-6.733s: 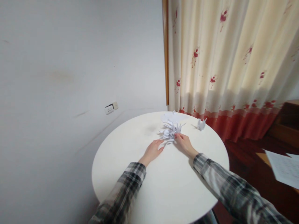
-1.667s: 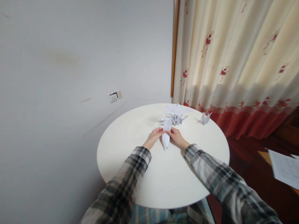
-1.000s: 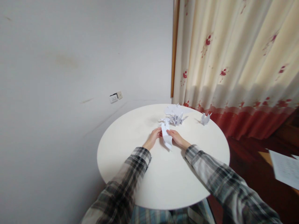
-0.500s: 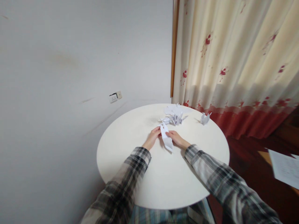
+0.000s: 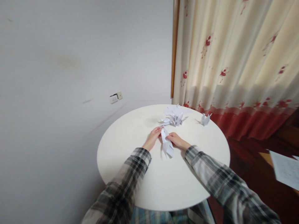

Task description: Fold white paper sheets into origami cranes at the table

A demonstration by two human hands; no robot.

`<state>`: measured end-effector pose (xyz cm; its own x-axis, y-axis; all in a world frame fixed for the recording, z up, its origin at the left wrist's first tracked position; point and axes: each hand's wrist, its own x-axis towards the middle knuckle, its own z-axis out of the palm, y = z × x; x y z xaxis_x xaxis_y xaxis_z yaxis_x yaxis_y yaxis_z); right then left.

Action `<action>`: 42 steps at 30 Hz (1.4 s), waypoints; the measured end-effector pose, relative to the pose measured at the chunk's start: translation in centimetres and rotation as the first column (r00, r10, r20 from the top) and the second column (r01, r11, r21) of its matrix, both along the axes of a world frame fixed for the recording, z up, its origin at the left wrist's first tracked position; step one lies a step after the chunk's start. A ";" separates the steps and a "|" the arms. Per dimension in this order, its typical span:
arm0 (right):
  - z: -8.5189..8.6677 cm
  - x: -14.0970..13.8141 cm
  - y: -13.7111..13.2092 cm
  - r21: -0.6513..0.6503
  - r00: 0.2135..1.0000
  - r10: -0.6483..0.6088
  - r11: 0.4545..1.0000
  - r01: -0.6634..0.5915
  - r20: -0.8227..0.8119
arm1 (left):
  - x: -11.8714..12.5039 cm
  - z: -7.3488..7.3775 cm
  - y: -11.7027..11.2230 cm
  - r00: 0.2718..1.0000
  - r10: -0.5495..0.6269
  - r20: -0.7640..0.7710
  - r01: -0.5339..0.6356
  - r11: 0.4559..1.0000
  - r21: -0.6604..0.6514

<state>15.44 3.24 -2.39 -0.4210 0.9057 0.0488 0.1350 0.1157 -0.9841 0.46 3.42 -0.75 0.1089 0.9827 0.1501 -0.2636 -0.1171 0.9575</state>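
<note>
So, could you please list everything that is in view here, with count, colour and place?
round table: one, white, centre
folded paper: one, white, between both hands, over the table
paper crane pile: several, too tangled to count, white, far side of the table
lone paper crane: one, white, right of the pile
wall socket: one, white, on the wall at left
curtain: one, cream with red flowers and red hem, behind the table
printed sheet: one, white, far right edge of view
left hand: pinches the folded paper's top, plaid sleeve
right hand: grips the same paper, plaid sleeve
</note>
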 end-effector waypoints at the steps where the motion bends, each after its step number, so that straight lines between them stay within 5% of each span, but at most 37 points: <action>1: 0.0 0.0 0.0 0.010 1.000 0.004 1.000 -0.004 0.013 | 0.0 0.0 0.0 1.000 -0.002 -0.004 0.002 1.000 -0.002; 19: -0.4 0.2 0.0 0.069 0.996 0.037 0.997 -0.043 0.085 | -0.1 -0.5 0.6 0.992 0.120 -0.022 -0.121 0.992 -0.028; 27: -0.1 0.1 0.1 0.167 0.993 -0.025 0.986 0.005 0.119 | -0.1 -0.3 0.4 0.999 0.016 -0.028 -0.016 1.000 0.000; 35: -0.2 0.0 0.3 0.189 0.999 0.033 0.981 -0.032 -0.001 | -0.3 -0.7 0.9 0.995 -0.059 -0.077 0.061 0.998 0.021; 42: -0.3 0.0 0.7 0.184 0.988 0.100 0.980 -0.077 -0.122 | -0.6 -1.4 2.0 0.996 0.010 -0.092 -0.007 0.999 0.036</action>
<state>15.43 3.89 -2.73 -0.4786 0.8371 0.2650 -0.0109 0.2961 -0.9551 -0.19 5.47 -2.14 0.1158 0.9777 0.1750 -0.1737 -0.1535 0.9728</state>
